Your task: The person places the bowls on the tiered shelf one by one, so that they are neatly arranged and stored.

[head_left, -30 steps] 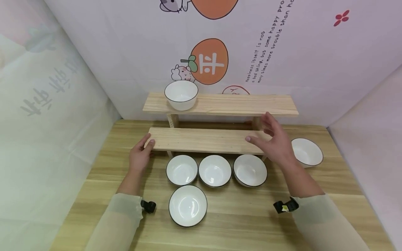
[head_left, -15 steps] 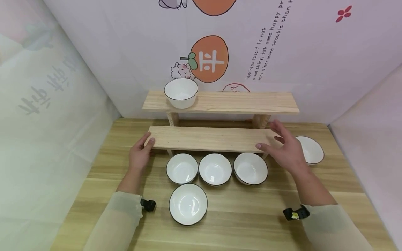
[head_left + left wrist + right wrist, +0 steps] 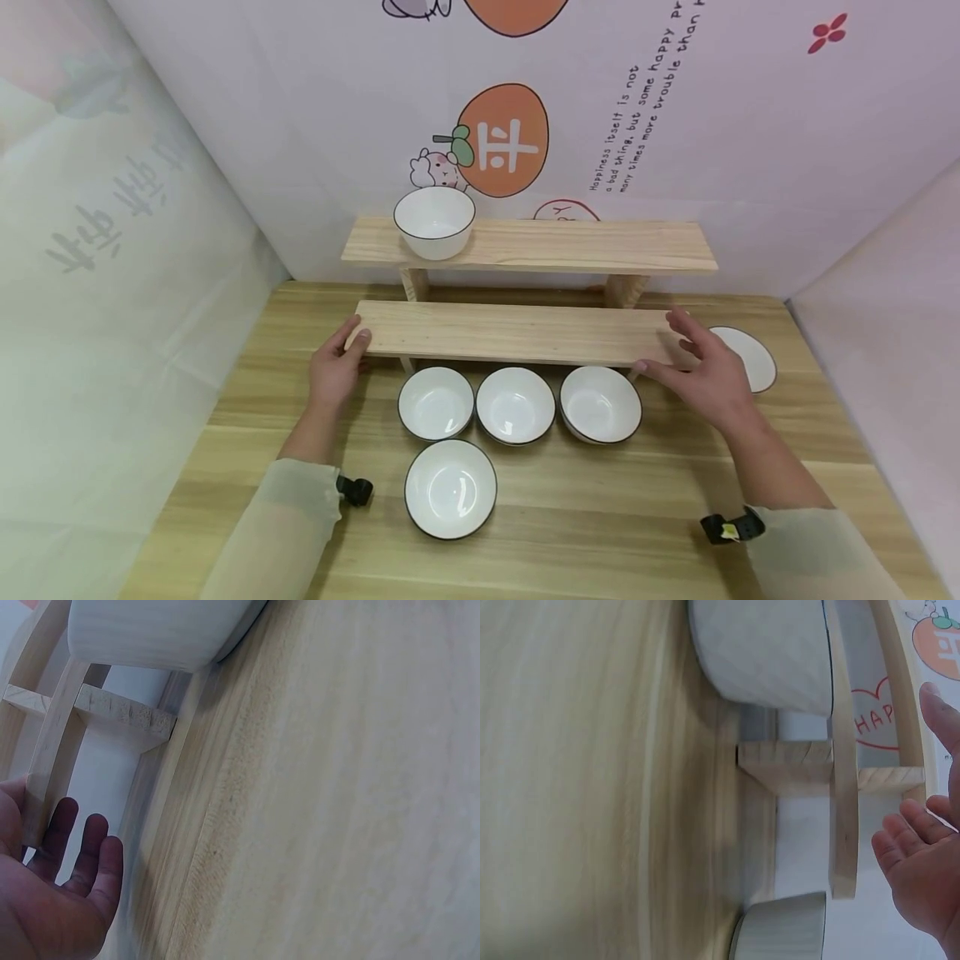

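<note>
A two-tier wooden rack stands at the back of the table; its lower board point(image 3: 510, 333) lies in front of the higher upper board point(image 3: 570, 246). The left hand point(image 3: 333, 371) grips the lower board's left end, thumb on top; in the left wrist view the left hand point(image 3: 56, 892) has its other fingers beside and under the board edge. Over the lower board's right end, the right hand point(image 3: 712, 375) is spread, thumb near the front edge. In the right wrist view a gap shows between the right hand point(image 3: 930, 862) and the board end point(image 3: 844, 855).
A white bowl point(image 3: 435, 221) sits on the upper board's left part. Three bowls stand in a row before the rack, with another bowl point(image 3: 450, 489) in front. One more bowl point(image 3: 753, 358) is behind the right hand. Walls enclose the back and sides.
The right hand has moved rightward and slightly toward the front, from above the lower board to around its right end. The left hand has kept its grip, and the rack and bowls stay put.
</note>
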Tool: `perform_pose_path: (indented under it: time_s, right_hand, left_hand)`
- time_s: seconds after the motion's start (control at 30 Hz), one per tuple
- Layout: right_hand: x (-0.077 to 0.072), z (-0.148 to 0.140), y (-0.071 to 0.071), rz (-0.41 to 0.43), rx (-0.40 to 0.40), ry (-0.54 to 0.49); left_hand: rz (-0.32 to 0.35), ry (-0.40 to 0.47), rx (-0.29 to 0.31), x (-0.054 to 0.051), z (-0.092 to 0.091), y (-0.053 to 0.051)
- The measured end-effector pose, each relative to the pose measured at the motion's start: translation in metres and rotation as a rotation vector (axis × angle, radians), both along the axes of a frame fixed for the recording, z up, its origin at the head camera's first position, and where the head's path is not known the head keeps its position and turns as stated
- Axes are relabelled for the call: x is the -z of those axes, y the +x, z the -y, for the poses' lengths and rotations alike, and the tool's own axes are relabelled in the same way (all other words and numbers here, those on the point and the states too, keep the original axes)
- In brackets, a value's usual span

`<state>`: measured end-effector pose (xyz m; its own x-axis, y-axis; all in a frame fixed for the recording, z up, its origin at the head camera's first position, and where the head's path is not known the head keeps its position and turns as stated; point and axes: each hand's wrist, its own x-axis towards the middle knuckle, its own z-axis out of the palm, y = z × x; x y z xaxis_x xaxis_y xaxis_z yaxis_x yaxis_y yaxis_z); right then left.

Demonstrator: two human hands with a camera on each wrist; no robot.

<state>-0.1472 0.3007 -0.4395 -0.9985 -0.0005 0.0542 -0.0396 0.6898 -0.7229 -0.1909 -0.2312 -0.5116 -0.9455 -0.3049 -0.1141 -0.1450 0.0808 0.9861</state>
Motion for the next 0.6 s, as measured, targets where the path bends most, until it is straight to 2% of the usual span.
perform_pose_path:
  time_s: [0.13,0.37,0.43,0.6]
  right_hand:
    - [0.003,-0.007,0.002,-0.004,0.015,0.005]
    - [0.009,-0.017,0.004,-0.027,0.033,-0.025]
    - [0.011,-0.020,0.004,-0.031,0.034,-0.030]
    - [0.015,-0.026,0.004,-0.026,0.045,-0.051]
  left_hand:
    - [0.025,0.017,0.006,-0.006,-0.002,0.001]
    - [0.062,0.012,0.010,-0.028,-0.009,0.008]
    - [0.062,0.012,0.011,-0.028,-0.009,0.008]
    - [0.051,0.020,0.008,-0.011,-0.002,0.003]
